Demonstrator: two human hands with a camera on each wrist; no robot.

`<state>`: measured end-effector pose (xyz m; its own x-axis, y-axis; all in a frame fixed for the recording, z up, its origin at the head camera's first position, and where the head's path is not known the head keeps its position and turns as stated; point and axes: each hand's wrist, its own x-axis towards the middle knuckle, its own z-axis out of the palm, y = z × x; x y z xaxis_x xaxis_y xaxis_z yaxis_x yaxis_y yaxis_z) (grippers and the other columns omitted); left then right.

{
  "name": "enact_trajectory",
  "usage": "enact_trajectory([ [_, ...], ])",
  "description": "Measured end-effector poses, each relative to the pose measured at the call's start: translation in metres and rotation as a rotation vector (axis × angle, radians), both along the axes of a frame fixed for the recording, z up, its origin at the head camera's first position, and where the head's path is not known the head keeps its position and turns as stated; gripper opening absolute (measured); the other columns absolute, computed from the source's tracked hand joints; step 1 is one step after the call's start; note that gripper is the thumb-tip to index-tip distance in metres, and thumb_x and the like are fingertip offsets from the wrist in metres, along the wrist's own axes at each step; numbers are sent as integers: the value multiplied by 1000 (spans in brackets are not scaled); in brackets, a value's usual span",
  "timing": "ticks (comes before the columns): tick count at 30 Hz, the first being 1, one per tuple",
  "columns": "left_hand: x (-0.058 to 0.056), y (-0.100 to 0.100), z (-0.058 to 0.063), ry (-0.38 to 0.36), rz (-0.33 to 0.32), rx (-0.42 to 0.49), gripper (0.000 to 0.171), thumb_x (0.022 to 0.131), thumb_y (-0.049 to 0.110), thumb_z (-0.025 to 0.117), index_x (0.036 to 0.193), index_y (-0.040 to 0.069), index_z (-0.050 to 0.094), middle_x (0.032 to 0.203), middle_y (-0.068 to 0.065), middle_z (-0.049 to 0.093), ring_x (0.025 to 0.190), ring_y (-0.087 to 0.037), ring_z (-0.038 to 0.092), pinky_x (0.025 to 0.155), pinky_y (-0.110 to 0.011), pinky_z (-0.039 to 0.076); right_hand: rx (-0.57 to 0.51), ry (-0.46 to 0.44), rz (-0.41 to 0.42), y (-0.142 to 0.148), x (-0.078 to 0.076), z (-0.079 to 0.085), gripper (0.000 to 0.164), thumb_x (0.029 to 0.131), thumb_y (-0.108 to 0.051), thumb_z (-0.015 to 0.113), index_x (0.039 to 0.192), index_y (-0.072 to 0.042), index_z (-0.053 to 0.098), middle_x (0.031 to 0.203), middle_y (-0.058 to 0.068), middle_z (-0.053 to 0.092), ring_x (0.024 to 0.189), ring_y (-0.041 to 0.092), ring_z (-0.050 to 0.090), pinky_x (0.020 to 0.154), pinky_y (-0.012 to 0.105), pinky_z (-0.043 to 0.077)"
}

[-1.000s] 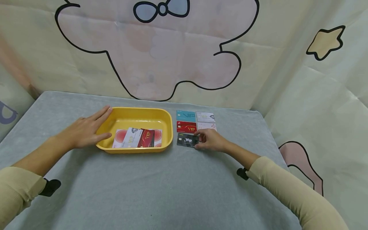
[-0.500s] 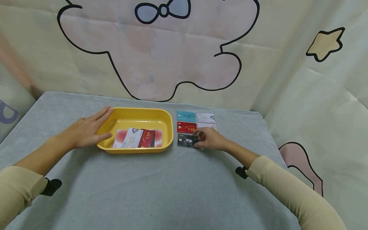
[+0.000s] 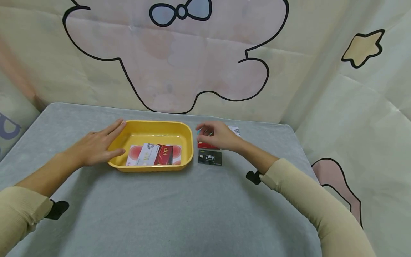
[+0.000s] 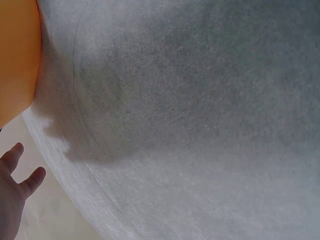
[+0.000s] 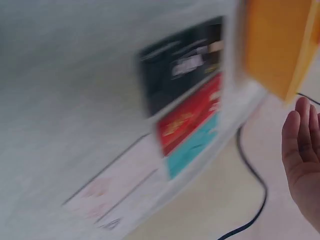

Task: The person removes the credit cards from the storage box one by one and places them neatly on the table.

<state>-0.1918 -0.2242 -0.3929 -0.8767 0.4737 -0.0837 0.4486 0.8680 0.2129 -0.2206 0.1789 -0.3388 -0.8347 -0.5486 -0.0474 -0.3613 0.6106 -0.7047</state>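
Observation:
My left hand (image 3: 93,148) rests on the left side of a yellow tray (image 3: 151,169), fingers straight and thumb over the rim. Inside the tray lie a white VIP card (image 3: 147,154) and a red VIP card (image 3: 165,155), on top of pieces with pink-red circles (image 3: 135,152). Over the cards right of the tray hovers my right hand (image 3: 219,135), loosely bent and holding nothing. Beneath it are a red card (image 3: 207,146), a teal card (image 5: 192,150) and two pale cards, partly hidden in the head view. A black VIP card (image 3: 210,157) lies nearest me.
A grey cloth (image 3: 179,207) covers the table. Behind it hangs a printed curtain (image 3: 208,64). The right wrist view also catches a dark cable (image 5: 252,175) beyond the table edge.
My right hand has left the black card's right edge and moved up and left over the upper cards. The black card stays in place; my left hand has not moved.

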Motion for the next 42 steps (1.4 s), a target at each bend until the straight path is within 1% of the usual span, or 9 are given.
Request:
enact_trajectory([
  [5, 1, 0, 1, 2, 0, 2, 91, 95, 49, 55, 160, 5, 8, 165, -20, 9, 136, -48, 40, 97, -70, 38, -68, -57, 77, -27, -1, 8, 35, 95, -16, 67, 126, 0, 63, 112, 8, 69, 97, 18, 66, 89, 27, 54],
  [8, 1, 0, 1, 5, -3, 3, 91, 96, 49, 56, 160, 5, 8, 165, -20, 9, 136, -48, 40, 97, -70, 38, -48, -98, 122, -42, -3, 9, 38, 96, -18, 66, 129, -1, 61, 117, 7, 68, 105, 16, 64, 93, 25, 52],
  [10, 1, -1, 1, 5, -5, 4, 91, 96, 48, 56, 159, 5, 7, 165, -20, 9, 136, -48, 40, 97, -70, 38, -19, -135, 145, -51, -5, 9, 41, 96, -21, 66, 132, -2, 60, 119, 6, 67, 110, 15, 62, 95, 25, 51],
  [14, 2, 0, 2, 0, -2, 3, 92, 96, 49, 56, 160, 5, 7, 165, -20, 9, 136, -48, 39, 97, -71, 38, 87, -209, 198, -64, -11, 8, 51, 96, -29, 64, 139, -5, 53, 125, 5, 64, 116, 16, 58, 99, 26, 48],
  [17, 2, 0, 2, 0, 2, 0, 92, 95, 49, 56, 159, 5, 7, 165, -20, 9, 137, -48, 39, 97, -70, 38, 166, -246, 239, -72, -16, 7, 56, 96, -34, 63, 143, -7, 50, 128, 6, 61, 118, 18, 55, 99, 27, 48],
  [21, 1, 0, 1, 3, 1, -2, 92, 95, 49, 55, 159, 5, 7, 165, -20, 9, 136, -48, 39, 97, -71, 38, 227, -303, 266, -80, -23, 6, 58, 96, -37, 62, 145, -8, 49, 131, 6, 61, 117, 19, 55, 96, 29, 49],
  [28, 0, -1, 0, 10, -8, 2, 91, 96, 49, 56, 159, 4, 8, 165, -19, 9, 135, -48, 41, 96, -70, 39, 263, -434, 280, -94, -29, 8, 61, 97, -36, 61, 149, -8, 44, 137, 9, 58, 118, 25, 55, 98, 41, 50],
  [31, 0, -1, -1, 12, -6, 3, 91, 96, 49, 56, 159, 5, 8, 165, -19, 9, 136, -47, 41, 96, -70, 39, 277, -463, 278, -99, -32, 8, 63, 97, -36, 60, 150, -8, 42, 138, 9, 57, 122, 27, 54, 98, 42, 49],
  [42, 1, 0, 0, 17, -5, 5, 91, 96, 48, 56, 159, 5, 7, 165, -19, 9, 136, -48, 39, 96, -70, 39, 303, -468, 255, -111, -36, -1, 62, 97, -38, 61, 150, -11, 43, 137, 8, 56, 121, 26, 53, 98, 40, 49],
])
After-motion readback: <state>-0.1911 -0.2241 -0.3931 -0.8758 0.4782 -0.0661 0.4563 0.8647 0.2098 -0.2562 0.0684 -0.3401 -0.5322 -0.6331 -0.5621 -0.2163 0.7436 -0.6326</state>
